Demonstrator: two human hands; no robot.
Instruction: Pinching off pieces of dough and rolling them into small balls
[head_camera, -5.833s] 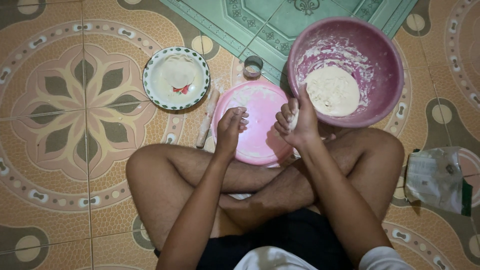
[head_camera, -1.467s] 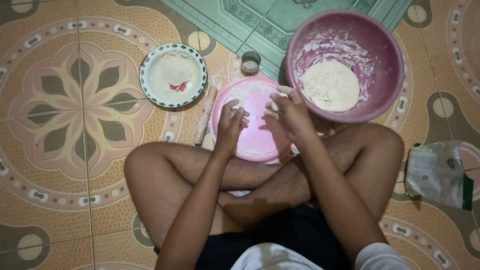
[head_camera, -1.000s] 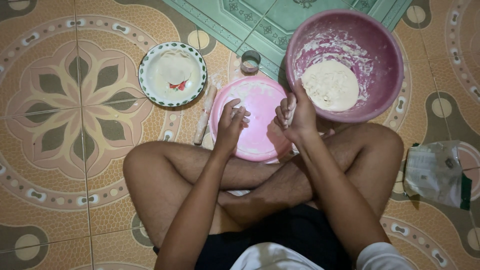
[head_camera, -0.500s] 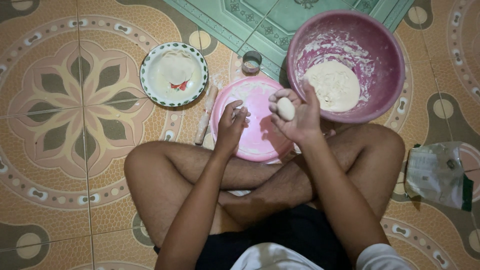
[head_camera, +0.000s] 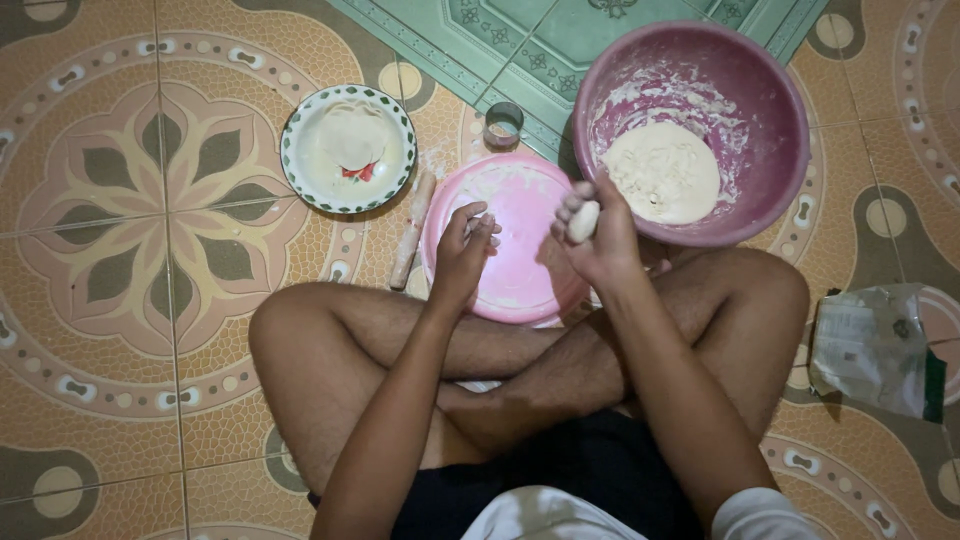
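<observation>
A small, pale, smooth dough ball (head_camera: 583, 221) sits pinched in the fingertips of the right hand (head_camera: 600, 240), raised above the pink plate (head_camera: 520, 250); just beyond that hand stands the pink bowl (head_camera: 770, 140) holding a dough mass (head_camera: 660, 172); left of the left hand (head_camera: 462, 255) lie a rolling pin (head_camera: 412, 230) and a floured patterned plate (head_camera: 347, 149); the left hand hovers loosely curled, empty, over the pink plate; both forearms reach forward over crossed legs.

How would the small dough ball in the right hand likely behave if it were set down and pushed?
The dough ball, pinched in the right hand, looks soft, so it would probably dent rather than hold its shape. Being roundish, it might roll slightly. The floury pink plate below suggests it would stick little.
</observation>
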